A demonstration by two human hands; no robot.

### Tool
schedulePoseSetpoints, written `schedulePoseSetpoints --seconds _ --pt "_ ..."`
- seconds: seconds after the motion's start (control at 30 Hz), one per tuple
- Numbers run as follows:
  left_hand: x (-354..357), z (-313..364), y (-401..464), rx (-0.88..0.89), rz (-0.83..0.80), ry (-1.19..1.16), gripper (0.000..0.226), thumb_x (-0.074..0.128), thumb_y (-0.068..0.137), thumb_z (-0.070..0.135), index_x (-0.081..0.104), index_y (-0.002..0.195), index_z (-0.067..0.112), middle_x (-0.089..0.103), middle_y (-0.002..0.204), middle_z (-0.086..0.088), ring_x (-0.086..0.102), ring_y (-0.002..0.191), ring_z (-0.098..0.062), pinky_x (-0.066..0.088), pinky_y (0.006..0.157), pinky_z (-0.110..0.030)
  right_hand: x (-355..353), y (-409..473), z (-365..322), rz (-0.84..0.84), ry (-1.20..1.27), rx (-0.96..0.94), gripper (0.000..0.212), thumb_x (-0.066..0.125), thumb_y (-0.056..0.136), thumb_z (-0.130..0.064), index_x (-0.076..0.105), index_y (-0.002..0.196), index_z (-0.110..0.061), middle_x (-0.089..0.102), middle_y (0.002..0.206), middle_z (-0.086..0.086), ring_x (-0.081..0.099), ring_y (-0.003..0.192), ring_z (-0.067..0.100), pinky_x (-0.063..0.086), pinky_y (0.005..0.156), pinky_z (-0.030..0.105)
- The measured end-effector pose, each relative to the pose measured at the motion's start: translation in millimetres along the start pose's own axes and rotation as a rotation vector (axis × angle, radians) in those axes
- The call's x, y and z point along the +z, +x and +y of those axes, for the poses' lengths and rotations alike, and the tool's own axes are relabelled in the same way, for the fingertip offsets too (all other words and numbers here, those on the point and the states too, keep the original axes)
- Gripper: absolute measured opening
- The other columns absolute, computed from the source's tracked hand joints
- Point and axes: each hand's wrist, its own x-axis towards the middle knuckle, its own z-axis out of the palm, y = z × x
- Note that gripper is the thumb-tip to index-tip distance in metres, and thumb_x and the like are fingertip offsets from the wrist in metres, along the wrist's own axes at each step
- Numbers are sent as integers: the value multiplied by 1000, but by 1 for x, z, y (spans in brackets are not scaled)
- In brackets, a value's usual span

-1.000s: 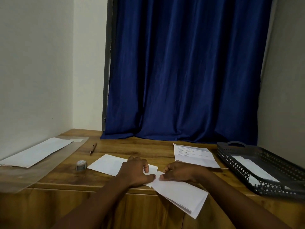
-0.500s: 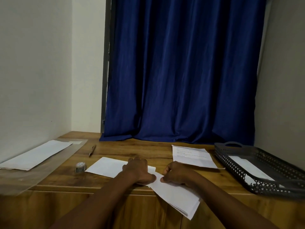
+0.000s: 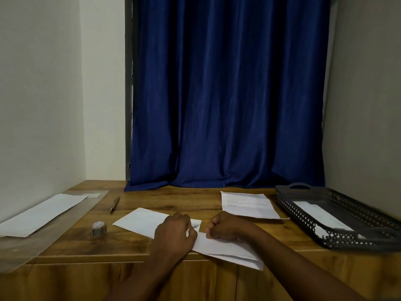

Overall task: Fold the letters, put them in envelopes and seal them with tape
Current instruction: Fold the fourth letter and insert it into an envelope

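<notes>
Both hands [image 3: 173, 233] [image 3: 223, 227] curled, pinching folded letter [image 3: 225, 249] at its far-left end, long axis running near-right over the table [image 3: 173, 200] edge.

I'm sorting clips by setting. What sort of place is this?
Probably a home or small-office desk corner: a wooden desk set against plain walls, a blue curtain behind it, and a dark mesh tray holding paper, with a pen nearby.

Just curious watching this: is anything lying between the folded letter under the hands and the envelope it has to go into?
Nothing visible does. The folded letter lies at the desk's front edge under both hands, its left end meeting the envelope beside it. The tape roll sits off to the left.
</notes>
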Motion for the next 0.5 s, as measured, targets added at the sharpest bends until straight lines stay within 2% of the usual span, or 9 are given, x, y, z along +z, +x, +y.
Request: schedulePoseSetpoints --seconds 0.1,0.3,0.5 --pt "1 -1 -3 27 47 -47 18 54 93 45 65 95 30 64 98 12 52 91 -7 42 72 -23 3 7 -3 31 29 10 20 82 82 -27 77 98 -16 76 102 5 68 97 18 56 93 37" --pt "3 0 -6 69 69 -78 18 54 94 42 67 95 30 63 97 13 50 89 -5 41 73 -22 14 22 -13 47 19 49 52 83 78 -45 70 117 -14 72 112 6 66 103 21 57 90 37" --pt "0 -1 -5 19 68 -111 13 57 93 41 65 92 31 64 94 14 51 87 -5 36 69 -19 -3 10 -11 -2 -2 75 58 77 78 -61 63 116 -19 69 102 0 64 87 15 49 67 27"
